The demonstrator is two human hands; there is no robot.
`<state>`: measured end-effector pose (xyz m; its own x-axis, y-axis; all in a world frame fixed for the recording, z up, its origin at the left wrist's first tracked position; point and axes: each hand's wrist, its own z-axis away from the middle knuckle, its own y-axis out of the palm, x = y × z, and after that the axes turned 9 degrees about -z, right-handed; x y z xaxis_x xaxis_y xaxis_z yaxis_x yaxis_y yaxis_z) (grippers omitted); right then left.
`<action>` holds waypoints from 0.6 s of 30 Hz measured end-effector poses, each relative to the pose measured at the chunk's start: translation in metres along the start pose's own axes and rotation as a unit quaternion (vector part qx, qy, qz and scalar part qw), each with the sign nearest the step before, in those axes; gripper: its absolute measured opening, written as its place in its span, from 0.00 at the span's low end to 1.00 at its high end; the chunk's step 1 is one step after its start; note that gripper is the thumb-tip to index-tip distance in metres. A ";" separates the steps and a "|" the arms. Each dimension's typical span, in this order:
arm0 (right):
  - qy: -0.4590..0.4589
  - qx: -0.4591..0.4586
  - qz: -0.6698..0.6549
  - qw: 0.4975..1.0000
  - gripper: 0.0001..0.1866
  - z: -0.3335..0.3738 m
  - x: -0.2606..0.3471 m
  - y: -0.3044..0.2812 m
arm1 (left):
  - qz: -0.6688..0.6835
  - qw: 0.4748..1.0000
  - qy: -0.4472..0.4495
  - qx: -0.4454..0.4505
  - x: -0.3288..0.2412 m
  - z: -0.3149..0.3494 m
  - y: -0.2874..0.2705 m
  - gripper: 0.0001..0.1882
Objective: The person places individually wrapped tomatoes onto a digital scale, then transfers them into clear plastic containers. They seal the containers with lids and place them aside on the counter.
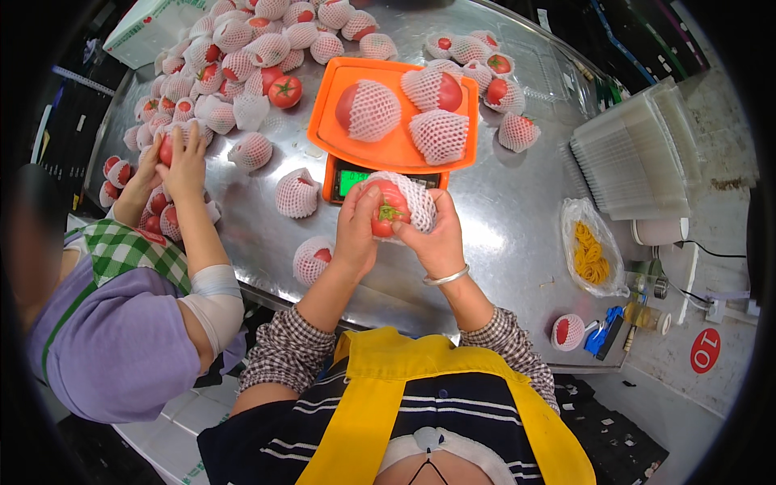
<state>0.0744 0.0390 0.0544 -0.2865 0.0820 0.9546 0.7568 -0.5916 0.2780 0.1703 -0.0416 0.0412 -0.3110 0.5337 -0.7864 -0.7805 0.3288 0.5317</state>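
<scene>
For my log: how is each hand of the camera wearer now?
Left hand: closed, holding the tomato.
Right hand: closed, holding the same tomato and its net.

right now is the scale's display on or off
On: the display glows green at the near edge of the orange tray.

The left forearm (325, 297) and right forearm (475, 305) reach forward from the body, slanting inward. Ahead of the chest, the left hand (356, 234) and right hand (440, 242) face each other nearly level, fingers curved inward in a two-handed grip. The right thumb (406, 234) points inward, toward the left hand. The wrists are apart.
</scene>
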 end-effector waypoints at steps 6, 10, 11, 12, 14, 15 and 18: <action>-0.005 -0.001 0.029 1.000 0.23 0.003 0.002 0.002 | 0.009 1.000 -0.008 0.028 -0.004 0.002 -0.003 0.12; -0.010 -0.008 0.051 0.999 0.24 0.004 0.004 -0.004 | 0.007 0.999 -0.018 0.029 -0.001 -0.001 0.001 0.14; -0.027 -0.018 0.083 0.996 0.25 0.005 0.003 -0.009 | -0.004 1.000 -0.012 0.027 0.007 -0.004 0.001 0.15; -0.043 -0.031 0.115 0.992 0.25 0.006 0.001 -0.015 | -0.015 0.999 -0.009 0.030 0.012 -0.006 0.002 0.16; -0.033 -0.042 0.118 0.991 0.26 0.010 -0.003 -0.023 | -0.247 0.966 0.069 -0.033 0.018 -0.006 0.010 0.18; -0.107 -0.043 0.103 0.988 0.28 0.013 -0.044 -0.025 | -0.305 0.946 0.099 -0.053 0.022 -0.003 0.008 0.19; -0.086 0.051 0.259 0.961 0.29 0.012 -0.024 -0.011 | -0.479 0.854 0.202 -0.012 0.038 -0.015 -0.032 0.24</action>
<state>0.0795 0.0530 0.0292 0.2394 -0.0650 0.9688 0.8280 -0.5075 -0.2386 0.1753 -0.0433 -0.0106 0.3183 -0.2857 -0.9039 -0.7917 0.4443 -0.4192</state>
